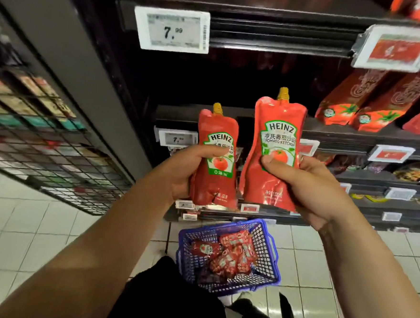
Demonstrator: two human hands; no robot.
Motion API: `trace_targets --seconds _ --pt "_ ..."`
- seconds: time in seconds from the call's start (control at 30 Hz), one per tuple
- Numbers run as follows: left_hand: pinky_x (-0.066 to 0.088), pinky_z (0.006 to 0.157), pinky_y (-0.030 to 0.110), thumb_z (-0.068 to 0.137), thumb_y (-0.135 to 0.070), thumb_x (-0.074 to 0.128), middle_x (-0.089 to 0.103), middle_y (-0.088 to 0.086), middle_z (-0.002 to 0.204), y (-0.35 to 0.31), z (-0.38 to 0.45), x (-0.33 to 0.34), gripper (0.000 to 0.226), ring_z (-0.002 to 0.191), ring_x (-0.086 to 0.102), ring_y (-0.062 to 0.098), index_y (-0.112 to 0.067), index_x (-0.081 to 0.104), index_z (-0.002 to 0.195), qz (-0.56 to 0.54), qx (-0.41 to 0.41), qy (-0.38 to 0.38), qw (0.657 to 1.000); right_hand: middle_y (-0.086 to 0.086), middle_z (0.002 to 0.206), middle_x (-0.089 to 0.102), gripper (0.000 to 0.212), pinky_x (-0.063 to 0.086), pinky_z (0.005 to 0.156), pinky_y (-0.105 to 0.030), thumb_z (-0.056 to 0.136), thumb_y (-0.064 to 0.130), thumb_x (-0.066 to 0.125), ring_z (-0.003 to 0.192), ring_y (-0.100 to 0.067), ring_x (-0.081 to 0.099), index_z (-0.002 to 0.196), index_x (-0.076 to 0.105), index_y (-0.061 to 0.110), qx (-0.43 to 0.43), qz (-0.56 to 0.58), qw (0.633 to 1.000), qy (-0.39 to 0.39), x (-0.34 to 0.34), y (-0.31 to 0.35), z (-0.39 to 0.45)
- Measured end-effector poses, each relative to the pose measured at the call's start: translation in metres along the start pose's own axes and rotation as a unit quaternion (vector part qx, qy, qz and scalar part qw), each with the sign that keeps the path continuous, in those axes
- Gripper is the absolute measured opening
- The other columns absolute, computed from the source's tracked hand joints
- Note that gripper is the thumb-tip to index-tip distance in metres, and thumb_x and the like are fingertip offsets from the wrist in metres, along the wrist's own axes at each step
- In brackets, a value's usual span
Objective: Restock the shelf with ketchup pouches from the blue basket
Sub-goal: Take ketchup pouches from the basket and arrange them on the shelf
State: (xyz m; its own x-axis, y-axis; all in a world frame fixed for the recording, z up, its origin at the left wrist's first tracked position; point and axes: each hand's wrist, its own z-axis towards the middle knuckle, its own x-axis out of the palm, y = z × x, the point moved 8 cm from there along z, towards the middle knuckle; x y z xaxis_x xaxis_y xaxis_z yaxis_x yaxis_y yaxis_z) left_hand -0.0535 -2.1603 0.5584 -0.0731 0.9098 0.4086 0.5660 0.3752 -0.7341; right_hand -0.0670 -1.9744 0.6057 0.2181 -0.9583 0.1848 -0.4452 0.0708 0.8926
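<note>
Ketchup pouches stand upright, one in each hand, before the dark shelf [330, 136]. Left hand [180, 171] curls round the smaller pouch [215, 159]; right hand [309, 183] pinches the taller pouch [274, 151] beside it. Below on the tiled floor [25, 232] sits the blue basket [273, 252], more red pouches [227, 255] inside.

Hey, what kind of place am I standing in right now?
Most likely a supermarket aisle, in the sauce section. Dark shelves carry electronic price tags, one reading 7.99, and rows of red tomato sauce packs. A blue basket of ketchup packets sits on the tiled floor.
</note>
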Motion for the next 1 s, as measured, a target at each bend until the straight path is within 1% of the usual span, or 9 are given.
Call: trace_targets --seconds 0.23,0.4,0.5,0.57,0.67,0.77,0.83,0.9,1.0 --pt "0.061 0.07 0.039 0.08 -0.025 0.078 0.077 0.014 0.095 -0.055 0.002 -0.042 0.027 0.083 0.076 0.025 -0.008 0.074 0.101 0.009 0.164 -0.075 0.983 -0.013 0.099 0.077 0.027 0.061 0.069 -0.036 0.078 0.017 0.08 0.084 -0.024 0.076 0.103 0.075 0.007 -0.037 -0.008 0.998 0.04 0.029 0.018 0.038" --pt "0.061 0.066 0.038 0.087 -0.016 0.079 0.078 0.014 0.096 -0.124 0.006 -0.063 0.038 0.084 0.077 0.027 -0.001 0.063 0.117 0.055 0.275 -0.177 0.944 -0.011 0.103 0.077 0.035 0.061 0.073 -0.038 0.084 0.023 0.078 0.09 -0.023 0.076 0.114 0.07 0.007 -0.057 0.004 0.998 0.037 0.041 0.027 0.058" --pt "0.061 0.066 0.036 0.082 -0.007 0.08 0.079 0.002 0.087 -0.165 0.009 -0.067 0.034 0.082 0.077 0.024 -0.013 0.064 0.112 0.066 0.349 -0.203 0.913 -0.011 0.105 0.077 0.035 0.061 0.078 -0.043 0.089 0.027 0.074 0.093 -0.025 0.075 0.119 0.068 0.008 -0.06 0.006 0.998 0.035 0.042 0.025 0.065" --pt "0.061 0.07 0.035 0.077 -0.014 0.085 0.079 -0.002 0.09 -0.184 0.013 -0.066 0.031 0.087 0.077 0.021 -0.018 0.071 0.104 0.085 0.4 -0.196 0.891 -0.01 0.105 0.077 0.034 0.061 0.082 -0.045 0.091 0.027 0.071 0.096 -0.025 0.075 0.12 0.067 0.009 -0.059 0.017 0.998 0.027 0.04 0.024 0.07" --pt "0.061 0.073 0.029 0.065 -0.043 0.088 0.078 -0.01 0.095 -0.2 0.02 -0.07 0.039 0.091 0.076 0.012 -0.027 0.072 0.098 0.163 0.43 -0.228 0.858 -0.008 0.104 0.077 0.03 0.062 0.078 -0.041 0.093 0.026 0.068 0.095 -0.023 0.075 0.119 0.067 0.011 -0.06 0.024 0.998 0.015 0.035 0.024 0.077" --pt "0.058 0.093 0.034 0.072 -0.062 0.072 0.071 -0.011 0.117 -0.206 0.034 -0.071 0.051 0.108 0.069 0.007 -0.037 0.061 0.115 0.246 0.443 -0.256 0.823 -0.008 0.104 0.078 0.026 0.062 0.074 -0.039 0.095 0.025 0.066 0.093 -0.022 0.076 0.118 0.067 0.011 -0.071 0.002 0.997 0.009 0.033 0.028 0.084" --pt "0.053 0.1 0.03 0.079 -0.062 0.065 0.065 -0.014 0.121 -0.206 0.043 -0.07 0.049 0.113 0.064 -0.001 -0.039 0.054 0.122 0.266 0.458 -0.26 0.807 -0.007 0.103 0.078 0.024 0.062 0.071 -0.037 0.096 0.026 0.066 0.091 -0.021 0.076 0.116 0.068 0.013 -0.082 -0.016 0.997 0.006 0.033 0.032 0.09" --pt "0.05 0.097 0.017 0.081 -0.058 0.064 0.062 -0.019 0.12 -0.203 0.044 -0.071 0.053 0.109 0.059 -0.014 -0.033 0.052 0.126 0.263 0.469 -0.27 0.799 -0.007 0.103 0.078 0.024 0.061 0.07 -0.036 0.096 0.025 0.066 0.092 -0.021 0.076 0.117 0.068 0.012 -0.094 -0.023 0.995 0.008 0.034 0.037 0.095" --pt "0.054 0.089 0.018 0.073 -0.034 0.084 0.066 -0.011 0.117 -0.189 0.046 -0.067 0.069 0.106 0.065 -0.006 -0.018 0.05 0.131 0.286 0.442 -0.252 0.812 -0.007 0.108 0.077 0.027 0.061 0.082 -0.042 0.095 0.023 0.067 0.099 -0.023 0.074 0.12 0.067 0.013 -0.12 -0.037 0.992 0.007 0.037 0.047 0.103"
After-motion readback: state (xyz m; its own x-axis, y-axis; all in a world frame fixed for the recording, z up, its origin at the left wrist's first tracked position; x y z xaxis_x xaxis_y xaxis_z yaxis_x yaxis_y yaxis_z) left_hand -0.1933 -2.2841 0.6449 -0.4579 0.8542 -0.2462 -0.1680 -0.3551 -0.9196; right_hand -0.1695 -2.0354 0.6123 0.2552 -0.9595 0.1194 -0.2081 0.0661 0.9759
